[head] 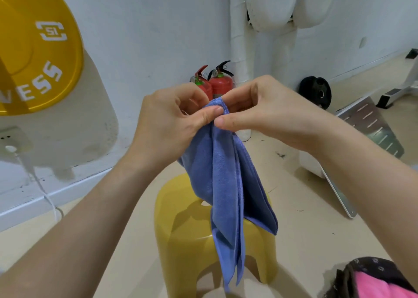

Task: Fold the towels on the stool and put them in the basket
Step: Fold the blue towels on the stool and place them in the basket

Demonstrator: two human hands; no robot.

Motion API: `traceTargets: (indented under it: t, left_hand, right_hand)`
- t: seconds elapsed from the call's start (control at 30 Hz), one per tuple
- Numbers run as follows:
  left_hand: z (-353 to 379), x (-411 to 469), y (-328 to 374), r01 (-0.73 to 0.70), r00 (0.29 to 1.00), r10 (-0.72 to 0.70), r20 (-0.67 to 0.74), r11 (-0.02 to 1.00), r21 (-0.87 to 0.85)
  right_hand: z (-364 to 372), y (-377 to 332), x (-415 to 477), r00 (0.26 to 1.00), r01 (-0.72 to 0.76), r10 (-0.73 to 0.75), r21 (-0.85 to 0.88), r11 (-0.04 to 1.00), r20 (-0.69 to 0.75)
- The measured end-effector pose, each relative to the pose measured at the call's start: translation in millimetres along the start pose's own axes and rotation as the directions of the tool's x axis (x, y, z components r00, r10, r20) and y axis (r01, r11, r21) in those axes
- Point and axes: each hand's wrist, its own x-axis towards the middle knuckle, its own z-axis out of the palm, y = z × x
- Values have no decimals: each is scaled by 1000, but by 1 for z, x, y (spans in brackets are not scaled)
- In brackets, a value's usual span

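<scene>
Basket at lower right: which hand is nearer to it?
Right. The right hand pinches the blue towel up and left of the basket; the left hand pinches it farther left.

There is one blue microfibre towel [226, 184], one yellow plastic stool [187, 225] and one dark fabric basket [362, 273], which holds one pink cloth [380, 286]. Two hands are in view, the left hand [172, 121] and the right hand [271, 112]. By the wall stand two red metal fire extinguishers [220, 85], one big yellow round weight plate [38, 49] and one small black round weight plate [316, 92].
</scene>
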Motion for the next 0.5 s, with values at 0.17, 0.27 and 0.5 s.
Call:
traceTargets:
  t: [0.17, 0.27, 0.5]
  left_hand:
    - [-6, 2, -6, 138, 924, -156, 348, 987, 78]
    - [-15, -1, -22, -52, 869, -175, 462, 897, 439]
    - [-32, 12, 0, -366, 927, 335, 170, 703, 609]
  right_hand:
    - [-8, 13, 5, 983, -22, 34, 71, 997, -182]
    - [-19, 27, 4, 927, -66, 86, 67, 996, -366]
    - [-15, 35, 8, 704, 65, -221, -248, 967, -675]
